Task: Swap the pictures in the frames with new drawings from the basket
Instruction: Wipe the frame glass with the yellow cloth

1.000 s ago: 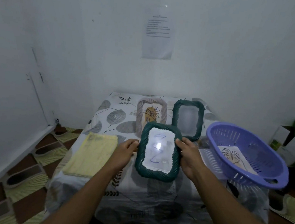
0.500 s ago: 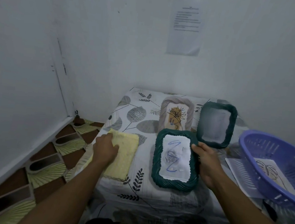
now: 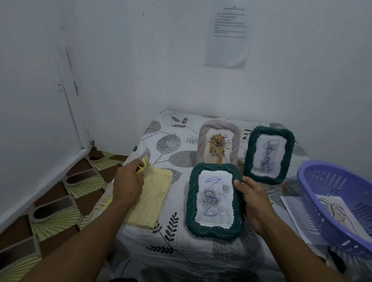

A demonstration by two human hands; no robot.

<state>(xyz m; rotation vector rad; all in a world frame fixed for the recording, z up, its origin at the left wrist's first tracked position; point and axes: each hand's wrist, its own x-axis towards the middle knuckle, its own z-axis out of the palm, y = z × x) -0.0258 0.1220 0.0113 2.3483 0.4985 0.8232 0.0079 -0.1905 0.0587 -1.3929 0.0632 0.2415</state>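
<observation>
My right hand (image 3: 254, 200) grips the right edge of a dark green woven frame (image 3: 192, 200), held over the table; its picture shows grey roses with blue scribbles. My left hand (image 3: 128, 180) pinches the far corner of a folded yellow cloth (image 3: 152, 203) and lifts that corner. Behind stand a second green frame (image 3: 286, 157) with a scribbled picture and a pale grey frame (image 3: 203, 138) with a flower drawing. A purple basket (image 3: 325, 184) at the right holds a leaf drawing (image 3: 336, 210).
The table (image 3: 193, 249) wears a leaf-patterned cover and stands against white walls. Loose paper sheets (image 3: 295, 215) lie under the basket. A patterned tile floor (image 3: 51, 207) lies to the left. A printed sheet (image 3: 229, 30) hangs on the back wall.
My left hand left the green frame, moved to the yellow cloth and now lifts its far corner. My right hand still holds the frame. The camera turned left.
</observation>
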